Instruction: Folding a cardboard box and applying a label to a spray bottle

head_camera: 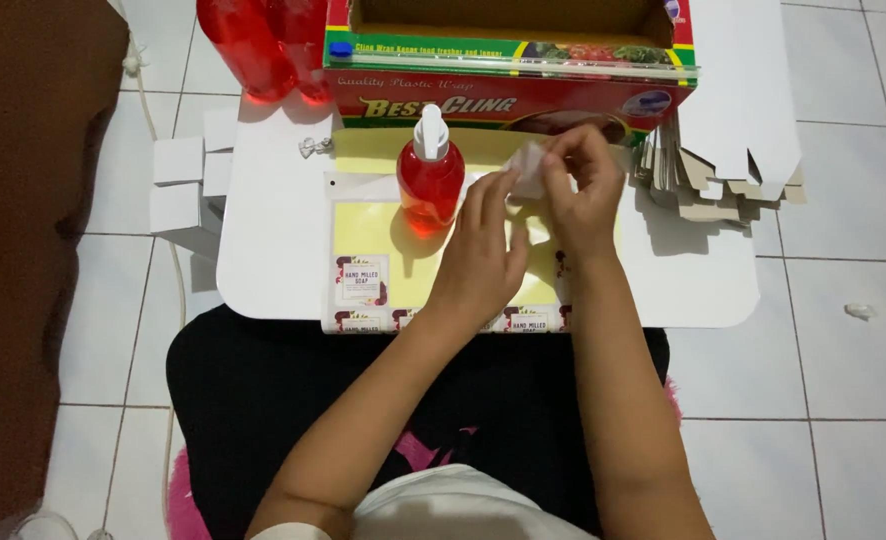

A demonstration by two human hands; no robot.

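Note:
My left hand (483, 250) and my right hand (581, 190) meet over a small white table (273, 250). Both pinch a small pale wrapped piece (529, 170) held above a yellow sticker sheet (363, 235). The sheet carries a few printed labels (361, 280) along its near edge. A small spray bottle of red liquid (429, 178) with a white nozzle stands upright just left of my left hand.
A red and green cling wrap box (508, 75) lies across the table's far edge. Two tall red bottles (263, 45) stand at the far left. Flat cardboard pieces (713, 180) are stacked at the right, small white boxes (183, 185) at the left. White tiled floor surrounds.

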